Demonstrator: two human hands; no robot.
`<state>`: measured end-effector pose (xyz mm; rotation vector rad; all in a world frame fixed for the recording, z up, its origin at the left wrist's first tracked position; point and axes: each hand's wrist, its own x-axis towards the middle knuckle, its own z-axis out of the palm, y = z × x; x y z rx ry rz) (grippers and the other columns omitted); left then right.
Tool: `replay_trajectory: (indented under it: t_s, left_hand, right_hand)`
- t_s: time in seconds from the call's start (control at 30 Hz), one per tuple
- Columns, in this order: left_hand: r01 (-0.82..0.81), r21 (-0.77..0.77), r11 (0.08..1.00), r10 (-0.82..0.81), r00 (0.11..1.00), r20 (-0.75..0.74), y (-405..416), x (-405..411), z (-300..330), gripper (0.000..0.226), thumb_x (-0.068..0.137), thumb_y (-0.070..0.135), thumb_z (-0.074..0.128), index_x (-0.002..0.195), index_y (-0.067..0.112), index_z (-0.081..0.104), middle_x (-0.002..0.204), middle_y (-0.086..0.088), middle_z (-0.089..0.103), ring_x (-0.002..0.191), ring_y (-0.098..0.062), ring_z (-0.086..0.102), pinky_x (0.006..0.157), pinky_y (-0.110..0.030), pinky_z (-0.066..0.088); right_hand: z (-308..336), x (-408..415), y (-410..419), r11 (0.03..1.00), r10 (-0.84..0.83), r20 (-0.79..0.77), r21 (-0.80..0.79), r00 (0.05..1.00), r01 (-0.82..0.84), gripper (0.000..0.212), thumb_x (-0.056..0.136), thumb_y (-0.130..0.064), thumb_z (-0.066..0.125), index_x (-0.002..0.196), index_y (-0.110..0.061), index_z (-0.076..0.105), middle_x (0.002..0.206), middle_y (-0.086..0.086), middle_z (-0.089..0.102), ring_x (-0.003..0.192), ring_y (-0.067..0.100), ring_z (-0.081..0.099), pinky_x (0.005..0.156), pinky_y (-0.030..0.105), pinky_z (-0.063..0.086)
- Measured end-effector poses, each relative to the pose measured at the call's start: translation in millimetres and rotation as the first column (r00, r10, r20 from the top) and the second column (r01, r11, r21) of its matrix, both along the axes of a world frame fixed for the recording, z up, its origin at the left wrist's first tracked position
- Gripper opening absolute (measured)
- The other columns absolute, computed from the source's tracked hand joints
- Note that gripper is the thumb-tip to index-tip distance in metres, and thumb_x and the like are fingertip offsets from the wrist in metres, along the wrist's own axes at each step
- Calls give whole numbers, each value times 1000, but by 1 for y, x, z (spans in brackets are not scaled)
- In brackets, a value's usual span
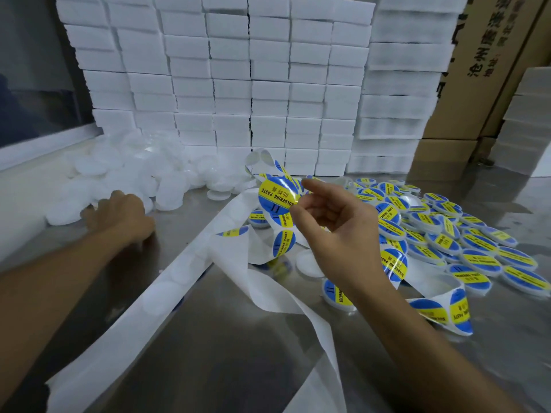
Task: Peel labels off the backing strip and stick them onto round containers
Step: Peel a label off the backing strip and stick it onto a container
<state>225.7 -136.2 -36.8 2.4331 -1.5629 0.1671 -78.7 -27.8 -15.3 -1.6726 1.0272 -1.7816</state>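
Note:
My right hand [334,231] is raised above the table and pinches the edge of a round blue and yellow label [275,195] between thumb and fingertip. The label hangs free of the white backing strip [185,263], which runs in long loops across the steel table and carries more labels near the middle. My left hand [119,214] reaches into the heap of plain white round containers [131,171] at the left; its fingers curl at one container, but the hand's back hides the grip. A pile of labelled containers [447,234] lies to the right.
A wall of stacked white boxes [238,84] stands behind the table. Cardboard cartons [492,70] rise at the back right. Used backing paper trails toward the table's near edge [298,338]. The steel table top [232,338] shows between the strips.

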Motion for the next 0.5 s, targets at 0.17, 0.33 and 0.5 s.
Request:
replay_trajectory:
  t_s: [0.17, 0.33, 0.5]
  left_hand:
    - [99, -161, 982, -112, 991, -69, 3, 1, -13, 12, 87, 13, 61, 96, 6, 65, 108, -19, 61, 95, -39, 57, 78, -44, 49]
    - [44, -148, 988, -50, 998, -43, -1, 4, -14, 50, 87, 27, 66, 132, 9, 53, 128, -23, 51, 116, -43, 47, 87, -50, 46]
    - [31, -200, 979, -69, 981, -183, -2, 1, -18, 28, 87, 30, 66, 111, 16, 68, 120, -18, 62, 106, -40, 56, 83, -43, 48]
  right_hand:
    - [-2, -1, -2, 996, -88, -60, -32, 994, 86, 20, 84, -2, 73, 99, -15, 74, 81, -5, 72, 73, 8, 67, 69, 19, 53]
    - [-1, -1, -2, 995, -96, -50, -25, 994, 95, 17, 85, -8, 74, 81, -25, 70, 76, -7, 71, 71, 9, 66, 65, 23, 54]
    - [-2, 0, 1, 995, -92, -102, -43, 991, 88, 20, 85, -11, 74, 79, -28, 68, 87, -2, 69, 74, 7, 66, 62, 18, 49]
